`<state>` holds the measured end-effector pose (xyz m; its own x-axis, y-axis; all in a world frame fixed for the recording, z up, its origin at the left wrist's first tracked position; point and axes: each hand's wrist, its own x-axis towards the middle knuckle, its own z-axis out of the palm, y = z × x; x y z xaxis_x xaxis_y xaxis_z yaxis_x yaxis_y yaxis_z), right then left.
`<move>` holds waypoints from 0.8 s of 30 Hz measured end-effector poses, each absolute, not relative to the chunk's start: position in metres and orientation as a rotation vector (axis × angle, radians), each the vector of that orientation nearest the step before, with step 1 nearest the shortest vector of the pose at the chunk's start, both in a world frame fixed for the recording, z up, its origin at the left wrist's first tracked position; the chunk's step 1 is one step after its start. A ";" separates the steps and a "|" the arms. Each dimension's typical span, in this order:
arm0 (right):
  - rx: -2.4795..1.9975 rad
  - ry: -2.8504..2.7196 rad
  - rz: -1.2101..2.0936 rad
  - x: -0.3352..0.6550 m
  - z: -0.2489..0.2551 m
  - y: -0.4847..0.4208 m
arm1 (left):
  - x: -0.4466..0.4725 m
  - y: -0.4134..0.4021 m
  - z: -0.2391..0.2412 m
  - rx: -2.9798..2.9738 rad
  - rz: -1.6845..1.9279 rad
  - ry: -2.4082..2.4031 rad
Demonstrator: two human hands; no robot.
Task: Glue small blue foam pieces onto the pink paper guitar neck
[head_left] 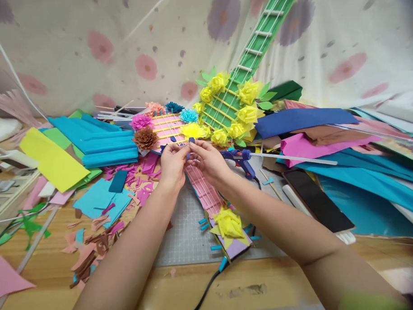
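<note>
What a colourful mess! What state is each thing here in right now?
left hand, fingers pinched on the blue piece
right hand, fingers pinched on the same piece
blue piece, held above the pink guitar
pink guitar, lying flat on the cutting mat
green guitar, leaning against the cloth
glue gun, lying on its side, untouched
phone, screen dark
</note>
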<state>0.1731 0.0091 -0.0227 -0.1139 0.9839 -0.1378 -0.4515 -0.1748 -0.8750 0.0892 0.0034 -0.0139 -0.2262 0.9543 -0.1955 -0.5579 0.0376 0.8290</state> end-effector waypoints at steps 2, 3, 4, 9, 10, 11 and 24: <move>-0.909 -0.763 1.569 0.169 -0.023 0.010 | 0.090 0.004 -0.014 0.539 1.540 1.016; -0.909 -0.745 1.567 0.168 -0.023 0.010 | 0.089 0.004 -0.014 0.547 1.539 1.024; -0.912 -0.735 1.560 0.167 -0.024 0.010 | 0.088 0.005 -0.014 0.566 1.531 1.038; -0.996 -0.791 1.480 0.171 -0.023 0.021 | 0.064 0.014 -0.015 1.019 1.420 1.226; -1.028 -0.829 1.468 0.173 -0.023 0.025 | 0.055 0.016 -0.015 1.166 1.480 1.332; -1.063 -0.880 1.462 0.176 -0.023 0.029 | 0.047 0.019 -0.016 1.353 1.516 1.447; -1.285 -1.511 1.486 0.183 -0.014 0.064 | 0.026 0.036 -0.047 2.071 1.324 1.900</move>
<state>0.1832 0.0638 -0.0144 -0.3074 0.9342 -0.1808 0.1966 -0.1235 -0.9727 0.0256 0.0361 -0.0465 -0.1109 0.8300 0.5466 0.8001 -0.2517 0.5445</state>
